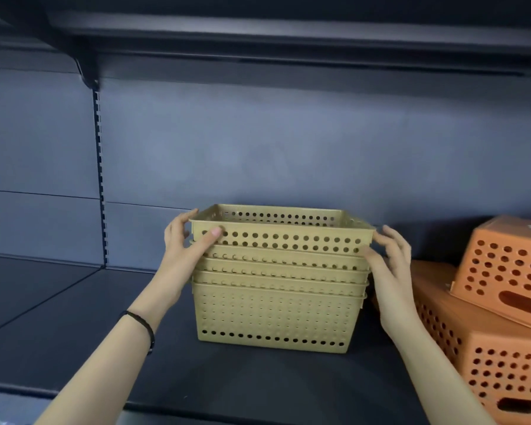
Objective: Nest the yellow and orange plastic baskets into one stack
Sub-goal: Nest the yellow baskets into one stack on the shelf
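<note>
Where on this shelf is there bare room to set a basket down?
The widest bare patch is shelf left of the yellow stack, running to the slotted upright. A strip lies in front of the stack, behind the left hand and right hand. Right is crowded: orange baskets sit close to the stack.

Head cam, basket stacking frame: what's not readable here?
- Orange baskets: cut off by the right edge, so their count is unclear.
- Inside of the top yellow basket: floor hidden by its own front wall.
- Right hand: contact with the yellow stack's far side is hidden by the stack.
- Left hand: fingers behind the rim are hidden.
</note>
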{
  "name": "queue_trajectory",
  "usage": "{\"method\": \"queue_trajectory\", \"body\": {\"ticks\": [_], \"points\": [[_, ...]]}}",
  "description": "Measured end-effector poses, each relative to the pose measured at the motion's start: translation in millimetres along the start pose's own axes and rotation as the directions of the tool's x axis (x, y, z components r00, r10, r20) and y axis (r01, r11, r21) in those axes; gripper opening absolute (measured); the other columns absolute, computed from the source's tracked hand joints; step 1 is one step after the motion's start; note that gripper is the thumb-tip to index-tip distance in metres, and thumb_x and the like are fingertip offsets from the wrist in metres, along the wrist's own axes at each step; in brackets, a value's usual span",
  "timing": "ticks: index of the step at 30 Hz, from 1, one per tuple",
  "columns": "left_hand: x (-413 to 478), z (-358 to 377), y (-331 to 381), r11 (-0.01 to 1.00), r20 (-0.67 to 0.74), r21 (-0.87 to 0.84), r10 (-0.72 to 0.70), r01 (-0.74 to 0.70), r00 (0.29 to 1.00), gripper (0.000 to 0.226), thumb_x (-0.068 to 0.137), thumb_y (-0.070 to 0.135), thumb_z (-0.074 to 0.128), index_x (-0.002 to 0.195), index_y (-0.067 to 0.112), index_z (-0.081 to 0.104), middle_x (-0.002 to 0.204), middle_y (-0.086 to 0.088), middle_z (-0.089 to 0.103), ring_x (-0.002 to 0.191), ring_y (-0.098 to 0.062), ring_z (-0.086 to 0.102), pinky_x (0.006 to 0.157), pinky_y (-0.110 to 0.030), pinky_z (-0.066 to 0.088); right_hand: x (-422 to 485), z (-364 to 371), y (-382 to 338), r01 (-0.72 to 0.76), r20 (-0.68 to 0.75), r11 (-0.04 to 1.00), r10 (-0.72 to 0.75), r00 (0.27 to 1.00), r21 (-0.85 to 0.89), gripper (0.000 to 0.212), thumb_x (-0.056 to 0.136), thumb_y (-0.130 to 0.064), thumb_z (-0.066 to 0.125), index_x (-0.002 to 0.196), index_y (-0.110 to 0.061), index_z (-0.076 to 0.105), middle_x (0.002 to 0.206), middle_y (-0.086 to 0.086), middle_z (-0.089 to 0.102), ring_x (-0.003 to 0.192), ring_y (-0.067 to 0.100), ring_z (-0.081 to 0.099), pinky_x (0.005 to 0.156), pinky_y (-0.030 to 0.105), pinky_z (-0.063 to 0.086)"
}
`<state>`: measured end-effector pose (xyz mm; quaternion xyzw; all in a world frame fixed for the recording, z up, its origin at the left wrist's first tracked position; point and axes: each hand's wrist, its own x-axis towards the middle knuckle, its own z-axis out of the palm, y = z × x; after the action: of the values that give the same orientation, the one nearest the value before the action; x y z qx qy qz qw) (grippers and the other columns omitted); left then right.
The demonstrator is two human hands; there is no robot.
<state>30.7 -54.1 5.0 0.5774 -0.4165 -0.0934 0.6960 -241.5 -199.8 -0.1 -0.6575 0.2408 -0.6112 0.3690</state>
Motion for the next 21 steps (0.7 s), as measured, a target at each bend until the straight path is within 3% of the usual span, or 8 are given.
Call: {"method": "queue_trajectory", "body": {"ticks": [2, 4, 6, 7, 9, 11, 14, 21], "points": [[-4, 1, -4, 0.994, 0.024, -0.103, -0.040, 0.042, 0.999, 0.064, 0.069, 0.076, 0.055, 0.120, 0.040, 0.044, 0.132, 0.008, 0.046, 0.122, -0.013, 0.049, 0.093, -0.035, 0.044, -4, 2, -2, -0.097, -0.004, 0.994, 0.097, 0.995, 0.053, 0.001, 0.096, -0.031, 0.056, 0.095, -0.030, 0.056, 0.140, -0.010, 0.035, 0.134, 0.007, 0.035, 0.116, 0.044, 0.028], [-3, 4, -5, 0.979, 0.036, -0.193, -0.062, 0.068, 0.997, 0.061, 0.076, 0.076, 0.045, 0.118, 0.031, 0.042, 0.113, 0.012, 0.057, 0.105, -0.010, 0.057, 0.086, -0.034, 0.049, -7, 7, -2, -0.196, 0.059, 0.978, 0.192, 0.980, 0.065, 0.038, 0.084, -0.067, 0.054, 0.095, -0.031, 0.050, 0.136, -0.002, 0.042, 0.128, 0.011, 0.043, 0.113, 0.046, 0.033], [-1, 9, -4, 0.968, 0.031, -0.233, -0.092, 0.096, 0.995, 0.058, 0.082, 0.074, 0.043, 0.122, 0.034, 0.040, 0.113, 0.010, 0.059, 0.100, -0.010, 0.059, 0.087, -0.037, 0.050, -5, 12, -4, -0.303, 0.100, 0.941, 0.291, 0.952, 0.152, 0.070, 0.061, -0.089, 0.052, 0.101, -0.031, 0.043, 0.122, 0.001, 0.053, 0.113, 0.013, 0.054, 0.101, 0.043, 0.045], [-1, 11, -4, 0.963, 0.027, -0.251, -0.095, 0.098, 0.995, 0.051, 0.085, 0.072, 0.043, 0.124, 0.039, 0.040, 0.118, 0.011, 0.058, 0.103, -0.010, 0.058, 0.086, -0.037, 0.050, -3, 15, -5, -0.338, 0.114, 0.919, 0.320, 0.940, 0.203, 0.068, 0.066, -0.085, 0.051, 0.105, -0.031, 0.039, 0.113, -0.001, 0.055, 0.104, 0.011, 0.056, 0.092, 0.038, 0.048], [-2, 13, -3, 0.961, 0.011, -0.265, -0.082, 0.082, 0.997, 0.046, 0.087, 0.070, 0.043, 0.129, 0.051, 0.039, 0.132, 0.015, 0.052, 0.114, -0.007, 0.055, 0.091, -0.036, 0.047, -1, 19, -6, -0.346, 0.088, 0.900, 0.335, 0.938, 0.266, 0.042, 0.091, -0.062, 0.045, 0.116, -0.032, 0.033, 0.102, -0.008, 0.055, 0.091, 0.006, 0.057, 0.077, 0.031, 0.048], [-1, 10, -4, 0.966, 0.014, -0.246, -0.075, 0.076, 0.997, 0.051, 0.083, 0.073, 0.043, 0.130, 0.054, 0.045, 0.139, 0.014, 0.053, 0.124, -0.010, 0.053, 0.103, -0.043, 0.042, -1, 24, -7, -0.333, 0.094, 0.891, 0.319, 0.943, 0.309, 0.031, 0.099, -0.048, 0.042, 0.127, -0.038, 0.034, 0.101, -0.012, 0.058, 0.091, 0.003, 0.060, 0.073, 0.028, 0.047], [1, -3, -6, 0.968, -0.007, -0.240, -0.081, 0.077, 0.997, 0.043, 0.084, 0.069, 0.042, 0.121, 0.051, 0.056, 0.133, 0.008, 0.061, 0.121, -0.017, 0.058, 0.105, -0.050, 0.042, -3, 34, -10, -0.330, 0.132, 0.891, 0.304, 0.944, 0.311, 0.026, 0.100, -0.046, 0.040, 0.125, -0.038, 0.043, 0.110, -0.012, 0.061, 0.102, 0.003, 0.060, 0.073, 0.026, 0.046], [5, -47, -5, 0.974, -0.061, -0.200, -0.121, 0.106, 0.991, 0.031, 0.088, 0.065, 0.038, 0.109, 0.056, 0.060, 0.126, 0.006, 0.065, 0.116, -0.019, 0.061, 0.097, -0.048, 0.048, -12, 81, -15, -0.345, 0.168, 0.900, 0.309, 0.936, 0.267, 0.038, 0.098, -0.055, 0.037, 0.132, -0.039, 0.038, 0.118, -0.007, 0.061, 0.106, 0.005, 0.058, 0.078, 0.029, 0.047]]}}
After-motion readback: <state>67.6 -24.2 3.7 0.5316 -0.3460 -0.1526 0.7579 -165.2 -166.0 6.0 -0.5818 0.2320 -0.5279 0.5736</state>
